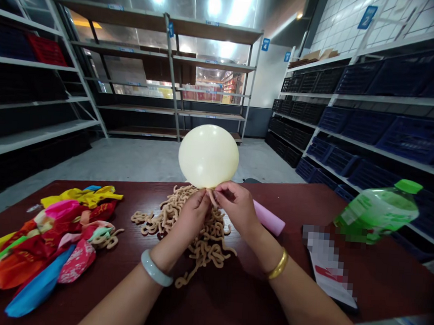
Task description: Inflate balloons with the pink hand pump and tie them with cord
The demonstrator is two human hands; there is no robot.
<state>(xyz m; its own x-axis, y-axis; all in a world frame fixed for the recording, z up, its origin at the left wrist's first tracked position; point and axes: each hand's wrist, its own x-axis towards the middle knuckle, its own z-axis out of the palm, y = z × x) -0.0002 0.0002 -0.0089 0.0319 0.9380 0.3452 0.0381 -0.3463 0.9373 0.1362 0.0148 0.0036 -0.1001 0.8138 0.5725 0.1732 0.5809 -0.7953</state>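
A pale yellow inflated balloon (208, 156) stands upright above the table's far side, its neck pointing down. My left hand (194, 211) is closed, thumb and finger pinching at the balloon's neck. From the right, my right hand (238, 206) pinches at the same neck, where a short tan strand shows between the fingertips. Whether that strand is part of the balloon I cannot tell. Beneath both hands lies a pile of tan, curled, cord-like pieces (207, 253); the hands hide part of it.
Several flat coloured balloons (48, 240) are heaped on the dark red table (126, 285) at left. To the right lie a pink cylinder (270, 218), a phone-like flat object (330, 277) and a green-capped bottle (380, 211). Shelving racks (175, 70) stand beyond.
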